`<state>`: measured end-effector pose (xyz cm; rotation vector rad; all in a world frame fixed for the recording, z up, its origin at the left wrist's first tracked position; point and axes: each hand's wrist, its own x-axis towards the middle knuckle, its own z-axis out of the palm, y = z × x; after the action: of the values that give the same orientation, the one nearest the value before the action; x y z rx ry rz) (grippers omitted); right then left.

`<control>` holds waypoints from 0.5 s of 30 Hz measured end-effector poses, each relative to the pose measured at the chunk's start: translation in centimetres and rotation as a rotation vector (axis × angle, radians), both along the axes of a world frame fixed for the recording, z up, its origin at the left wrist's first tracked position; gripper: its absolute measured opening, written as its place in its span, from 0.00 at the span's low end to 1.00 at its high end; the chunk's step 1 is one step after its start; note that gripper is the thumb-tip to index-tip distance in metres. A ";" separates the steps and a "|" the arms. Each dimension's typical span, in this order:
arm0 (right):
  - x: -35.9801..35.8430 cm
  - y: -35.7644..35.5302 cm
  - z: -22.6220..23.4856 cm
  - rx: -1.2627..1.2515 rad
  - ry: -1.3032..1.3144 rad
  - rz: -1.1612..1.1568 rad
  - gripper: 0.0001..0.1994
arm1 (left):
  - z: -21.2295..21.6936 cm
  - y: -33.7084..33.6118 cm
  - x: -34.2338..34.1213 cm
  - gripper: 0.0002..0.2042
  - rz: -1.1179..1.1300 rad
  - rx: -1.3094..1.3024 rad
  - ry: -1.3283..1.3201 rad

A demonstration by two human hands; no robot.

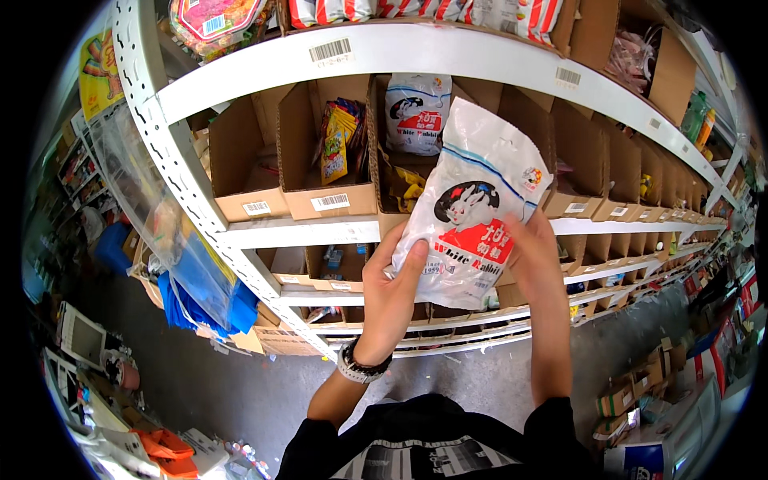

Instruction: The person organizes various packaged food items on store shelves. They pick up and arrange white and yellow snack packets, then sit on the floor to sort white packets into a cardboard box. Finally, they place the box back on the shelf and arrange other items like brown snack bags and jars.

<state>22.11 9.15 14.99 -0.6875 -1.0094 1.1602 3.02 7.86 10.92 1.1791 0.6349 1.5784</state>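
Both hands hold up a white plastic candy bag (488, 152) with a rabbit picture and a red patch, tilted in front of the shelf. My left hand (390, 276) grips its lower left side, thumb on the front. Around the right edge is my right hand (534, 252), its fingers partly blurred and partly behind the bag. A similar white candy bag (418, 116) stands in the cardboard bin behind. Below it, yellow packets (406, 188) lie in the front of that bin, partly covered by the held bag.
Cardboard bins line the white metal shelf (296, 232); one holds colourful sachets (340, 144). Striped bags (332, 10) sit on the shelf above. A perforated upright post (172, 152) stands at left, beside blue bags (200, 300). Cardboard boxes (640, 384) lie on the floor at right.
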 end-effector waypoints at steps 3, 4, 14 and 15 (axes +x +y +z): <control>-0.4 1.2 0.4 -0.048 -0.052 -0.023 0.23 | -0.2 0.1 -1.6 0.21 -0.149 -0.065 -0.034; -0.1 1.6 0.5 -0.006 -0.052 -0.055 0.22 | -0.7 0.0 -2.5 0.23 -0.222 -0.098 0.142; -2.3 0.2 1.3 -0.089 -0.128 -0.023 0.22 | -1.4 1.4 -4.6 0.21 -0.439 -0.171 -0.010; -1.9 0.4 1.3 -0.102 -0.116 -0.010 0.22 | -1.2 1.4 -4.8 0.22 -0.476 -0.161 0.013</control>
<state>20.22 9.59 16.31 -0.8476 -1.0476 1.1804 -1.78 9.27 9.74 1.1203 0.4379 1.0985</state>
